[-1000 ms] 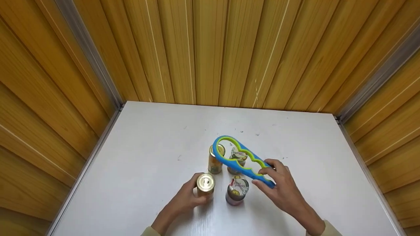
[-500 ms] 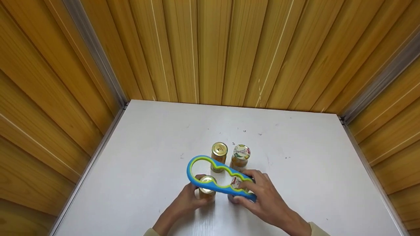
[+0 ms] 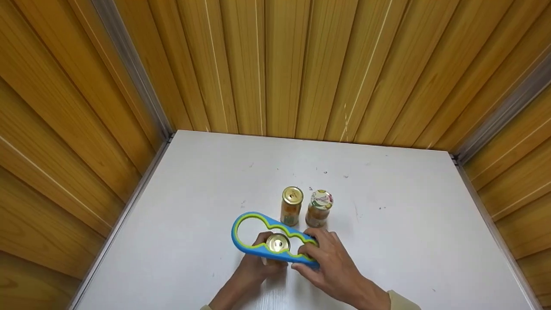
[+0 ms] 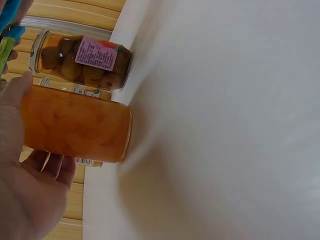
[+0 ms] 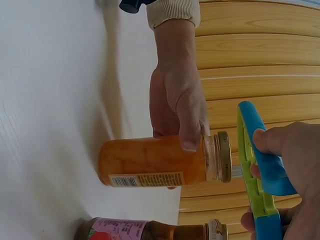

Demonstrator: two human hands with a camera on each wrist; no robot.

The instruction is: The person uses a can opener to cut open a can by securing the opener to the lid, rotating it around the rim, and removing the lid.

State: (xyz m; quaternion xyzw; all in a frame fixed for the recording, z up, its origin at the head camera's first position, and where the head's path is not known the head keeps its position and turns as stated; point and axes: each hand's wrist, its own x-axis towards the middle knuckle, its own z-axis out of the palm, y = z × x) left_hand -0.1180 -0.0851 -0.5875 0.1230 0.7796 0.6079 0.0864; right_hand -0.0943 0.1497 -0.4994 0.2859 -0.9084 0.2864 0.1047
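Note:
My left hand (image 3: 254, 269) grips a glass jar of orange fruit pieces (image 5: 150, 160) with a gold lid, which stands upright on the table. In the right wrist view, its thumb lies along the side of the jar, below the lid. My right hand (image 3: 331, 262) holds a blue jar opener (image 3: 258, 250) with a scalloped green lining by its narrow end. Seen from the head, the opener's frame surrounds much of the gold lid. The right wrist view shows the opener just above the lid, with a gap between them.
Behind stand another gold-lidded jar (image 3: 291, 209) and a jar with a patterned lid (image 3: 318, 211). A purple-labelled jar of dark round fruit (image 4: 92, 60) is close on the right, hidden from the head view. Wood-panelled walls (image 3: 280, 69) enclose the white table (image 3: 215, 172).
My right hand has brought the jar opener left and toward me, from over the back jars to over the jar in my left hand. My left hand keeps its grip.

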